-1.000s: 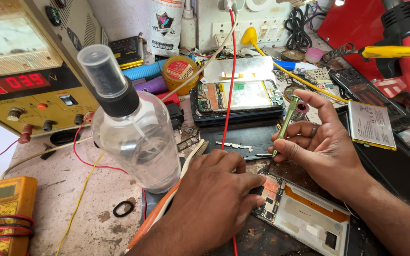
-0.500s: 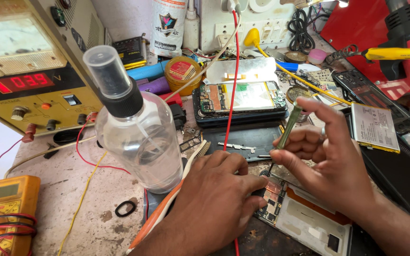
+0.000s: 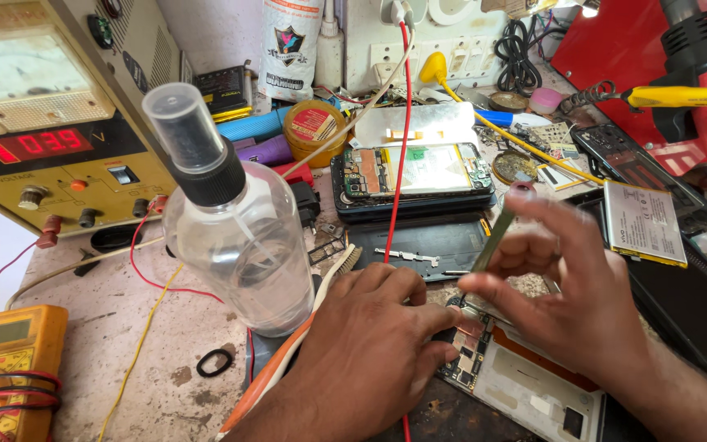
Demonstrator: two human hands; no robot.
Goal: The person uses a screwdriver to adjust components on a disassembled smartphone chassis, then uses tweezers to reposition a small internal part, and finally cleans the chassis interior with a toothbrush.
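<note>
The left hand [image 3: 370, 344] pressed the opened phone [image 3: 517, 385] flat on the counter [image 3: 157, 360], fingers together; the right hand [image 3: 574, 303] pinched what looked like tweezers [image 3: 493, 237] over its board, mid-repair; next needed a steady tip.

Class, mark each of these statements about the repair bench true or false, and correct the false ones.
1. The right hand holds a slim metal tool. True.
2. The left hand rests on the opened phone. True.
3. The clear spray bottle lies on its side. False: it stands upright.
4. The yellow multimeter sits at the far right. False: it is at the lower left.
5. A red wire crosses the second open phone. True.
</note>
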